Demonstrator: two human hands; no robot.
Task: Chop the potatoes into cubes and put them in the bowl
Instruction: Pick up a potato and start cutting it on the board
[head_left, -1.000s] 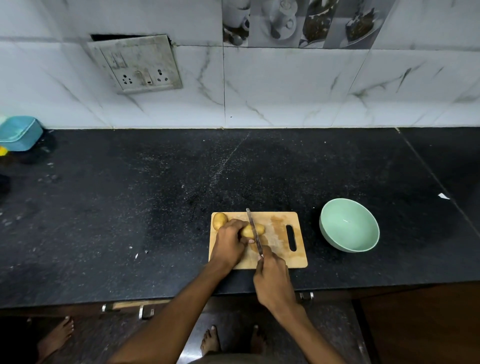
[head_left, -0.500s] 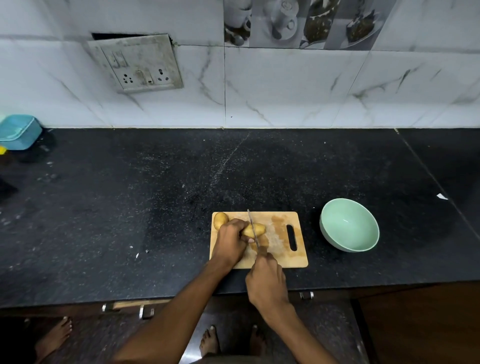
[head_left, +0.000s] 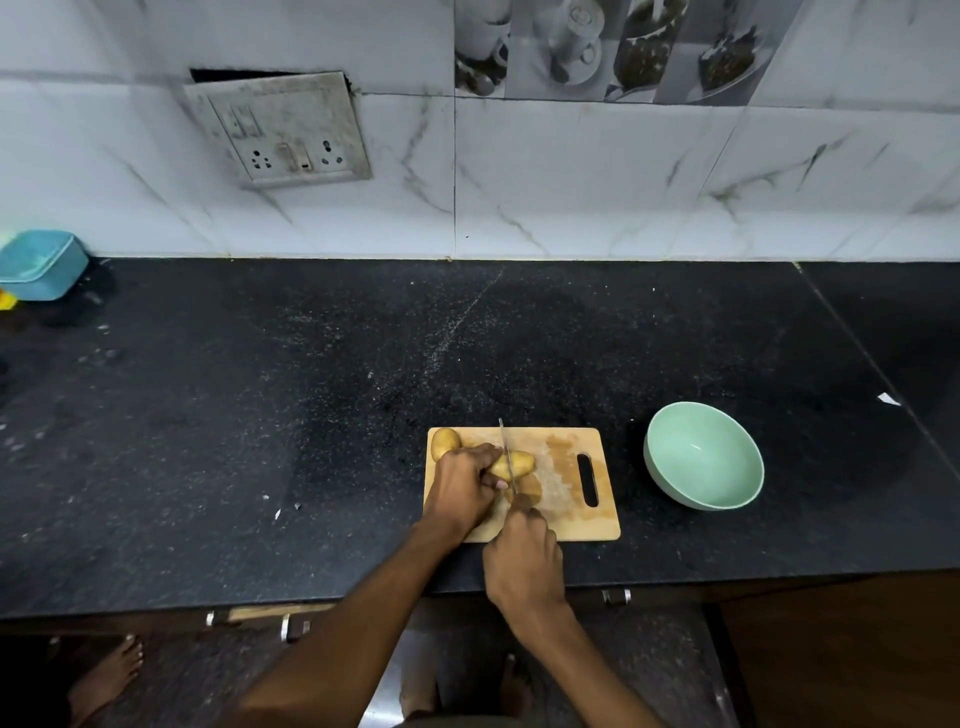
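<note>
Left hand (head_left: 462, 486) pins the round, roll-prone potato (head_left: 511, 464); right hand (head_left: 524, 558) grips the knife (head_left: 506, 452), left of the bowl (head_left: 704, 456).

The near middle of the black counter (head_left: 363, 395) is taken up by the wooden cutting board (head_left: 566, 483), on which 2 potatoes (head_left: 445, 440) (head_left: 519, 462) lie, with the left hand (head_left: 460, 491), the right hand (head_left: 524, 558) and the knife (head_left: 506, 457) crowded over its left half. The board's right half, by the handle slot, is left bare, and a strip of open counter is seen between it and the green bowl (head_left: 704, 457). Wide open counter is left behind the board up to the tiled wall (head_left: 571, 176) and to its left, where only a blue container (head_left: 39, 265) is set at the far edge.
</note>
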